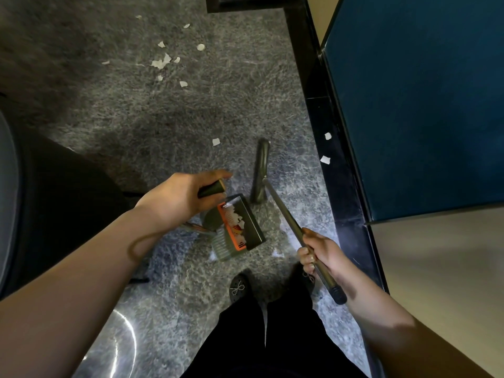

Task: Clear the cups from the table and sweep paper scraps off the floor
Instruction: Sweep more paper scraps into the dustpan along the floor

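Grey speckled floor [218, 105] fills our view as we look down past our own dark trousers [272, 336] and shoes [239, 288]. Torn white paper scraps [163, 61] lie scattered on it well ahead of us, with one scrap [216, 142] nearer and two more [326, 148] on the dark strip at the foot of a blue cabinet [409, 105] to our right. No cups show from here.

Below our hands stands a dustpan [240, 227] with an orange comb edge, and several white scraps already lie inside it. Our left hand [180, 197] curls round the dark top of the dustpan's handle [211, 189], directly above the pan. Our right hand [319, 255] is wrapped round the broom's metal pole [286, 216], fingers closed tight on it, the pole's black end cap poking out by our wrist. The pole slants down to the dark broom head [260, 170], which rests on the floor just beside the pan's far right corner.

A dark rounded object fills the left edge; we cannot tell what it is.
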Action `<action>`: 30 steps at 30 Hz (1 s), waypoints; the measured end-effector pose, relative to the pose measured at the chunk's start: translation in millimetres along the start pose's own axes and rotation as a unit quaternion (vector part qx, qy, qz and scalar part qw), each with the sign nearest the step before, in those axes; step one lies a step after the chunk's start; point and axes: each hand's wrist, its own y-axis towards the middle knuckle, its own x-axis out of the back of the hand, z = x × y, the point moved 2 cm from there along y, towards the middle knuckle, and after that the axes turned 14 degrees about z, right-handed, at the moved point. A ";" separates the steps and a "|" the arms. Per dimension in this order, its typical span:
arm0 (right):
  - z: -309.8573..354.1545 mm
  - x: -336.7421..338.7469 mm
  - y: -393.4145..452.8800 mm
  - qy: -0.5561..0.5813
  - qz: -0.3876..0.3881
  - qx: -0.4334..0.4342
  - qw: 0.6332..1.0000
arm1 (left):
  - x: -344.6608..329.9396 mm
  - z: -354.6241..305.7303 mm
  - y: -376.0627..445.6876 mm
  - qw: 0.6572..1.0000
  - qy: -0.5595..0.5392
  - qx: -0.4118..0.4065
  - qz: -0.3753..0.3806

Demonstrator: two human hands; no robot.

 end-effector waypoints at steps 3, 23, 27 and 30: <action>10.3 2.8 0.3 0.033 0.005 0.003 0.999 | -0.2 4.0 -5.1 1.000 -0.006 -0.002 -0.006; 142.5 77.0 -26.0 0.012 -0.093 0.090 0.991 | 42.5 -65.9 107.1 0.994 -0.051 0.012 -0.095; 200.4 107.8 -12.6 0.015 -0.113 0.072 0.991 | 59.9 -85.9 151.5 0.994 -0.051 0.016 -0.095; 237.6 125.9 -3.2 -0.007 -0.131 0.065 0.989 | 72.1 -92.9 175.5 0.994 -0.045 0.020 -0.102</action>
